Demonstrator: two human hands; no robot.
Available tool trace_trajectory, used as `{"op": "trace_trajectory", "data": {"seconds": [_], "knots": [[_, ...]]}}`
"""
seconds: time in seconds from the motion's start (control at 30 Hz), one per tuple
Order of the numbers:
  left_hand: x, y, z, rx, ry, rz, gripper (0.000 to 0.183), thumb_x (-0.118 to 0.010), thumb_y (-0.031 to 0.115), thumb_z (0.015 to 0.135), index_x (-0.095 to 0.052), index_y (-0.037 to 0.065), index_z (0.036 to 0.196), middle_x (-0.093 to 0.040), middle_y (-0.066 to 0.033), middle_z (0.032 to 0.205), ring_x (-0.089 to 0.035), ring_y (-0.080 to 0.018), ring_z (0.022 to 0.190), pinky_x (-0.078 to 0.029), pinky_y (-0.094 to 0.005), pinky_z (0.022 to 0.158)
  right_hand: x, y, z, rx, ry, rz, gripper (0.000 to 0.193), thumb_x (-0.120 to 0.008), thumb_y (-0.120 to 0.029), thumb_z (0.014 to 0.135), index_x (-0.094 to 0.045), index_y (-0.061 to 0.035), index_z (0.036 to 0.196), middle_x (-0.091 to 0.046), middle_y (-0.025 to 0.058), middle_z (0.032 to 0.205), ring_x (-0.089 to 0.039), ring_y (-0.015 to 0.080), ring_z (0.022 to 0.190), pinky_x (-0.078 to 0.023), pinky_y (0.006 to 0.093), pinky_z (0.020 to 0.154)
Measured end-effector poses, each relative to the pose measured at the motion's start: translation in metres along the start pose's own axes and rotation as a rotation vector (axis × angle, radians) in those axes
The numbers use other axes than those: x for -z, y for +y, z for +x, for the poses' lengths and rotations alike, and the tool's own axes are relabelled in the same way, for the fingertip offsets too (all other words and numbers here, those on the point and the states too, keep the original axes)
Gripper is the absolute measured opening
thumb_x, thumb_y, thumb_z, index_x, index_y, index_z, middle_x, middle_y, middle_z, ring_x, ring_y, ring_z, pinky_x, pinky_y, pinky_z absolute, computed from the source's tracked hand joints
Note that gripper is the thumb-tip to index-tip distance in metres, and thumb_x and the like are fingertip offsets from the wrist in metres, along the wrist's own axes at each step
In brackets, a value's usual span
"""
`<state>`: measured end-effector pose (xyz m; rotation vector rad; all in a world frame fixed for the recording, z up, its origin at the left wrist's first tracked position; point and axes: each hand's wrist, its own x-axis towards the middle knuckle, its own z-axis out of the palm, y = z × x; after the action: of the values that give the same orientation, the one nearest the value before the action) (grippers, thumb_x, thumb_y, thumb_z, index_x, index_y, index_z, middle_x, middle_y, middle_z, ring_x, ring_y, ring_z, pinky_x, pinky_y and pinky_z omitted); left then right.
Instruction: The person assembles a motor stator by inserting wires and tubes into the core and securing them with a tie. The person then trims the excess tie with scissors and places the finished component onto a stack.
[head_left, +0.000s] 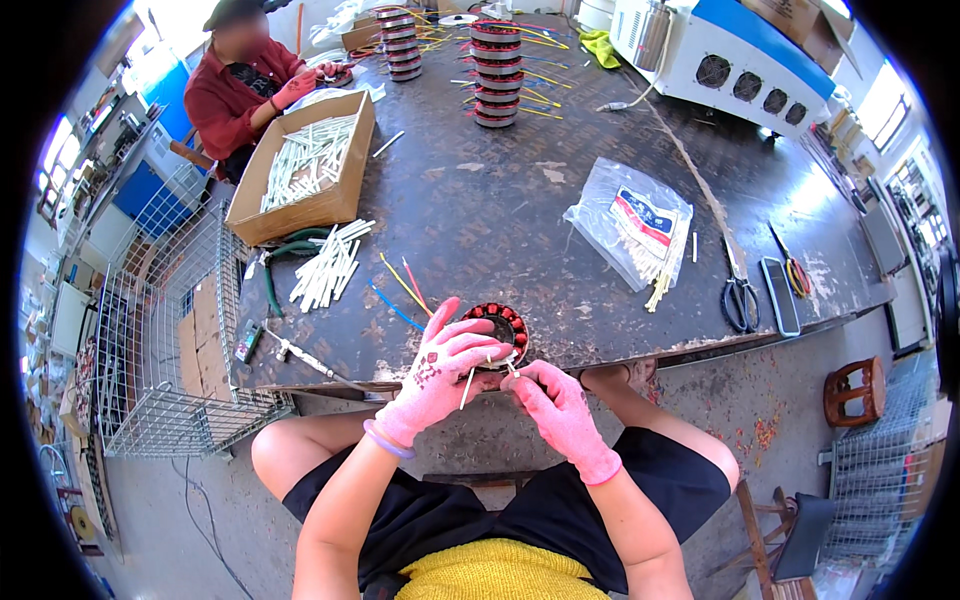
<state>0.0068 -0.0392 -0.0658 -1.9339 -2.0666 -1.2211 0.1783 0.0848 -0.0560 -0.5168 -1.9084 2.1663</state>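
At the table's near edge I hold a motor stator (513, 325), a ring with red windings. My left hand (440, 372), in a pink glove, is closed over its left side, the fingers across the ring. A thin white sleeve (467, 389) hangs down below the left fingers. My right hand (562, 408), also gloved in pink, pinches a short white sleeve (514, 371) at the stator's near rim; the fingertips partly hide it. Blue, yellow and red lead wires (404, 287) stick out beyond my left hand onto the table.
Left on the dark table (480, 200) are a cardboard box (290, 225) of white sleeves, a loose sleeve pile (330, 268), green-handled pliers (272, 283) and a soldering iron (300, 355). Scissors (740, 303) and a phone (780, 297) lie right. Stator stacks (496, 85) stand far back; a co-worker (235, 90) sits far left.
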Motion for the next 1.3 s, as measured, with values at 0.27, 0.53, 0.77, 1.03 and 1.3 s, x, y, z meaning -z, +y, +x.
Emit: {"op": "trace_trajectory", "data": {"seconds": [0.27,0.53,0.77,1.03,1.3], "knots": [[0.001,0.0,0.001,0.002,-0.011,0.006,0.051,-0.086,0.012,0.063,-0.073,0.016,0.113,-0.071,-0.0057,0.114,-0.061,-0.0242,0.12,-0.029,-0.0555,0.118,0.001,0.006,0.003,0.024,0.007,-0.006,0.02,-0.055,-0.018,0.103,-0.066,-0.0019,0.106,-0.059,-0.0042,0.084,-0.047,0.0026,0.074,-0.039,0.0192,0.065],[0.001,0.001,0.001,0.012,-0.009,-0.007,0.048,-0.086,0.014,0.065,-0.074,0.017,0.111,-0.071,-0.0052,0.113,-0.062,-0.0239,0.119,-0.029,-0.0553,0.119,-0.003,-0.001,0.004,-0.118,0.057,0.066,0.021,-0.059,-0.021,0.102,-0.067,-0.0024,0.097,-0.056,-0.006,0.076,-0.044,0.0011,0.066,-0.033,0.0193,0.056],[-0.002,0.0,0.002,0.037,0.007,-0.036,0.043,-0.086,0.018,0.067,-0.075,0.019,0.109,-0.072,-0.0024,0.11,-0.063,-0.0225,0.116,-0.029,-0.0544,0.119,-0.007,0.018,0.021,-0.098,0.206,-0.038,0.026,-0.063,-0.026,0.099,-0.067,-0.0036,0.085,-0.049,-0.0076,0.062,-0.041,0.002,0.055,-0.03,0.0248,0.049],[-0.005,0.001,0.004,0.116,0.053,-0.062,0.025,-0.081,0.016,0.075,-0.075,0.015,0.099,-0.074,-0.001,0.098,-0.065,-0.0218,0.113,-0.027,-0.0536,0.119,-0.002,-0.002,0.019,-0.028,0.262,-0.197,0.016,-0.07,-0.018,0.093,-0.071,-0.002,0.095,-0.058,-0.0023,0.076,-0.048,0.0033,0.06,-0.041,0.023,0.055],[-0.02,0.005,0.007,0.181,0.15,-0.022,0.015,-0.078,0.016,0.078,-0.073,0.014,0.092,-0.071,0.0015,0.089,-0.066,-0.0201,0.106,-0.027,-0.0534,0.119,0.009,0.0,0.031,0.45,0.231,-0.443,0.018,-0.068,-0.003,0.089,-0.067,-0.0039,0.107,-0.064,0.0088,0.104,-0.065,0.0193,0.088,-0.053,0.0304,0.075]]}}
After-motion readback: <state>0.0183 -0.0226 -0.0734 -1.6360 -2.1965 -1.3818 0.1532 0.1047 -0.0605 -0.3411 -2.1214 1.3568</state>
